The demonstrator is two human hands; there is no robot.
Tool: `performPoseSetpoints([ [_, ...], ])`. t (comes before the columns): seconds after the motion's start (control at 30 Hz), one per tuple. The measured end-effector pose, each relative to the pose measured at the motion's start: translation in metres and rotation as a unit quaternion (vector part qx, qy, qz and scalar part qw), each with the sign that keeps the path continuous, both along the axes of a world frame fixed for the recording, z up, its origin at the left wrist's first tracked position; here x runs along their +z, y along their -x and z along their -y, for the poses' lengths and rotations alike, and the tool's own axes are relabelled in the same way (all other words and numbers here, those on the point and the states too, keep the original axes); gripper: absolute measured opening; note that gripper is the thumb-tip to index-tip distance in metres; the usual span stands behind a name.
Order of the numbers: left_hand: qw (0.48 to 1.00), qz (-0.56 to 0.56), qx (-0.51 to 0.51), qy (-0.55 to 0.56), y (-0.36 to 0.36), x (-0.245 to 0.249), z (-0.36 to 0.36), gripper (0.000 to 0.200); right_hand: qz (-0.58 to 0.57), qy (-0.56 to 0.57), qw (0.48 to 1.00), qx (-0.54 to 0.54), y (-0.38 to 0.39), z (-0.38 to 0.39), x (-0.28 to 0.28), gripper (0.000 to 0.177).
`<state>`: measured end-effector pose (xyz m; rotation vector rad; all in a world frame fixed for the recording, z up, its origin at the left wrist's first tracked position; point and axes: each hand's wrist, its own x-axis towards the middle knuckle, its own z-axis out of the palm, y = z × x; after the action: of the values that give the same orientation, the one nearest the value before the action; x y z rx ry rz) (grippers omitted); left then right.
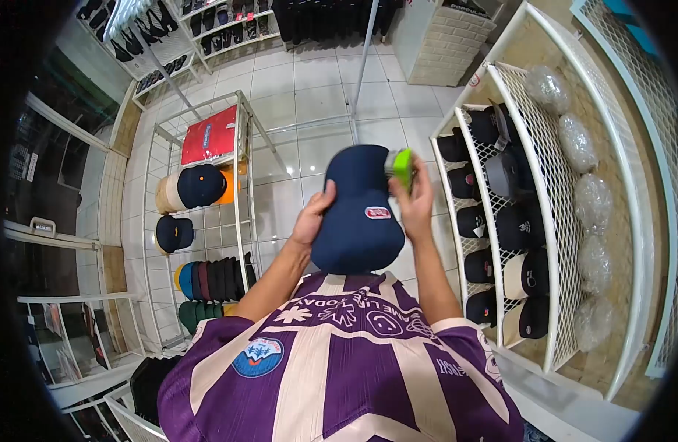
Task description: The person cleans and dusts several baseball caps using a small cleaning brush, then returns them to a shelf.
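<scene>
A navy baseball cap (357, 210) with a small red and white patch is held up before my chest, its brim toward me. My left hand (313, 216) grips the cap's left side, thumb lying on the fabric. In my right hand (415, 200) is a small brush (401, 168) with a bright green back and greyish bristles. Its bristle side faces the right side of the cap's crown, right at the fabric. The right fingers wrap round the green back, and part of the brush is hidden behind them.
To the left stands a white wire rack (243, 184) with caps and a red packaged item (210, 138). On the right, a white mesh shelf (534, 221) holds several caps and plastic-wrapped bundles (594, 204). A metal pole (365, 74) rises ahead from the tiled floor (313, 110).
</scene>
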<state>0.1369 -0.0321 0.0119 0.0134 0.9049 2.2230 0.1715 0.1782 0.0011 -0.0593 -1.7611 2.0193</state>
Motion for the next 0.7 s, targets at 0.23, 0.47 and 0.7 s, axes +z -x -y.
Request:
performPoseSetpoints([
  [0.23,0.995,0.071,-0.032,-0.056,-0.005,-0.014,-0.005,0.055,0.001,-0.027,0.999,-0.02,-0.004,-0.006,-0.009,0.061],
  [0.47,0.99,0.096,0.019,-0.106,0.008,0.014,-0.003,0.052,0.029,-0.001,0.998,0.057,-0.026,0.013,-0.032,0.068],
  [0.7,0.995,0.089,0.004,-0.047,-0.015,-0.01,-0.019,0.05,-0.007,-0.019,1.0,-0.013,0.007,-0.023,0.006,0.059],
])
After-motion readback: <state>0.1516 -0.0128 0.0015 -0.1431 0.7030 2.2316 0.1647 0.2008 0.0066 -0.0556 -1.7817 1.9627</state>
